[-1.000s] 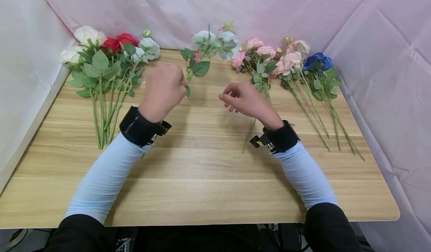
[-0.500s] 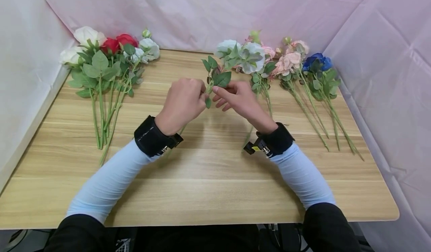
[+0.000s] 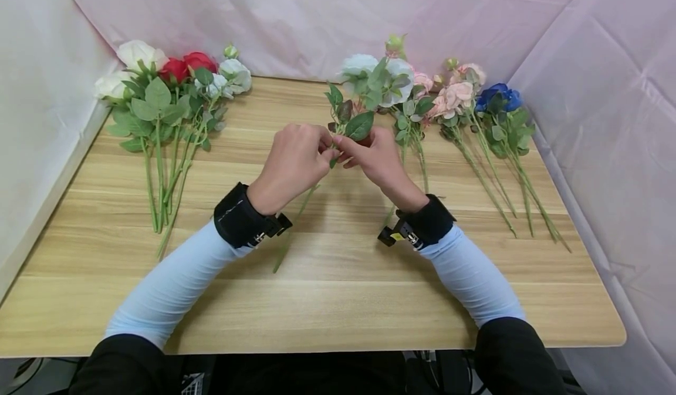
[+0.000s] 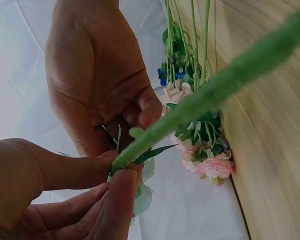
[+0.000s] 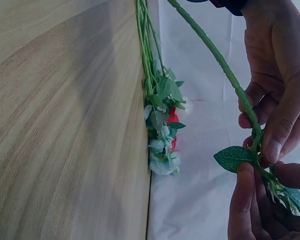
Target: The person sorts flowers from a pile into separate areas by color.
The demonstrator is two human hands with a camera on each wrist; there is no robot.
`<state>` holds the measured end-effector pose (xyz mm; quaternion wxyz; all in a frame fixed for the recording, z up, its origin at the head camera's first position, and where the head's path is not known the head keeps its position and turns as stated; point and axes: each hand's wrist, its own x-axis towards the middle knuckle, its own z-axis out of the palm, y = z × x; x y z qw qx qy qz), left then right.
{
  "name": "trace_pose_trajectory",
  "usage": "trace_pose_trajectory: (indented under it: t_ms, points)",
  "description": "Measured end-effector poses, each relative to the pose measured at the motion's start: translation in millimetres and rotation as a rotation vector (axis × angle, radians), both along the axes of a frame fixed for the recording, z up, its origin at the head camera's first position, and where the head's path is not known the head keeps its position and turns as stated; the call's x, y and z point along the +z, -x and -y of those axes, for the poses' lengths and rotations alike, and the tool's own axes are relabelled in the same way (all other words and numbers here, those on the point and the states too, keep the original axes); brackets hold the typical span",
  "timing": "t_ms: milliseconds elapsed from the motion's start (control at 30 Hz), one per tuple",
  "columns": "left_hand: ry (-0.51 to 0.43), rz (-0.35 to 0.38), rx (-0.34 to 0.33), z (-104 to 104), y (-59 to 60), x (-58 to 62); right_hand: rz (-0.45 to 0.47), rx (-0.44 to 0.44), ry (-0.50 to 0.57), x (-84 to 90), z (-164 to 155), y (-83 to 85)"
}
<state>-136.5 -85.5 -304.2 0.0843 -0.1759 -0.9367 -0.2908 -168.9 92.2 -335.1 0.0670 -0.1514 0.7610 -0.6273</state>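
Observation:
Before me, my left hand (image 3: 296, 160) pinches the green stem (image 5: 215, 55) of a pale blue-white artificial flower (image 3: 359, 64). My right hand (image 3: 377, 160) meets it there, thumb and fingertips pinching the same stem just beneath the leaves. The blooms point toward the back wall, and the bare lower stem slants down toward me past my left wrist. In the right wrist view a small green leaf (image 5: 233, 158) sticks out right at the fingertips. Seen from the left wrist, the stem (image 4: 190, 115) crosses close to the camera and hides part of the right fingers.
On the wooden table (image 3: 338, 307), white roses (image 3: 139, 56), red roses (image 3: 199, 61) and pale blue flowers (image 3: 235, 77) lie at left. Pink flowers (image 3: 456, 95) and a blue flower (image 3: 499, 97) lie at right. White cloth (image 3: 264, 19) hangs behind and at both sides.
My left hand has carried the pale blue-white flower to the right, over the pink ones. My right hand, apart and holding nothing a second ago, has come in and taken hold of the stem.

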Motion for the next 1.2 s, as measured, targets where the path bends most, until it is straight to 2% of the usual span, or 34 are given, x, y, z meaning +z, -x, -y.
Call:
trace_pose_trajectory:
  t_ms: [200, 433, 667, 800, 1033, 1200]
  points:
    - [-0.037, 0.025, -0.009, -0.3, 0.6, 2.1, -0.068, -0.022, -0.003, 0.9, 0.8, -1.5]
    - [-0.072, 0.04, -0.021, 2.6, 3.7, 4.4, -0.09, -0.028, -0.013, 3.7, 1.0, 1.5]
    - [-0.091, -0.002, 0.006, 9.7, 11.0, 2.8, -0.016, -0.01, -0.019, 5.7, -5.1, 12.9]
    - [-0.112, -0.022, 0.039, 17.7, 16.5, 2.9, 0.01, -0.029, -0.173, 5.3, -8.0, 28.1]
    - [-0.11, 0.0, 0.058, 24.6, 23.0, 0.2, -0.011, -0.022, -0.515, 5.7, -8.7, 66.9]
    - [-0.101, 0.004, 0.061, 27.0, 24.8, -2.0, 0.076, 0.002, -0.604, -1.3, -4.5, 90.6]
